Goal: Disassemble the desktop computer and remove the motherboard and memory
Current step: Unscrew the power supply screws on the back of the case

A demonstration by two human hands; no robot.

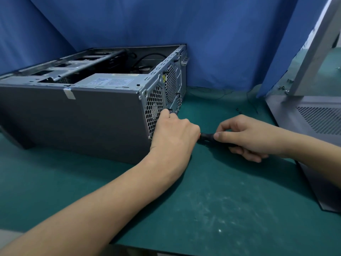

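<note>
Nearby, side panel point(313, 115), right hand point(254, 137) clamped on screwdriver point(206, 136), left hand point(175, 130) grip unclear

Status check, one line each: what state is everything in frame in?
Computer case: on its side, top open, interior exposed.
Power supply: seated in the case's rear corner.
Grey perforated panel: apart from the case, standing at the right.
Screwdriver: level, aimed at the case's rear; tip hidden.
Left hand: curled round the screwdriver's front end, against the rear panel.
Right hand: grips the screwdriver handle.
</note>
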